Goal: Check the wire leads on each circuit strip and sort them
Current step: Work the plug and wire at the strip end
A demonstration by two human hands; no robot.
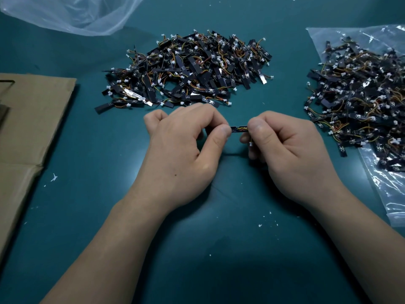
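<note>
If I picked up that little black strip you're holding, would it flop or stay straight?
Probably stays fairly straight: the strip spans level between the left hand and right hand, pinched only at its ends. Likely very light, since a mere pinch holds it. Its thin wires look floppy; the white plug dangles below.

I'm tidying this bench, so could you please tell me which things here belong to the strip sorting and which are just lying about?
In the job: the strip pinched between the left hand and right hand; the middle pile of strips; the right pile lying on a clear bag.
Lying about: the cardboard at the left; the loose plastic at top left.
</note>
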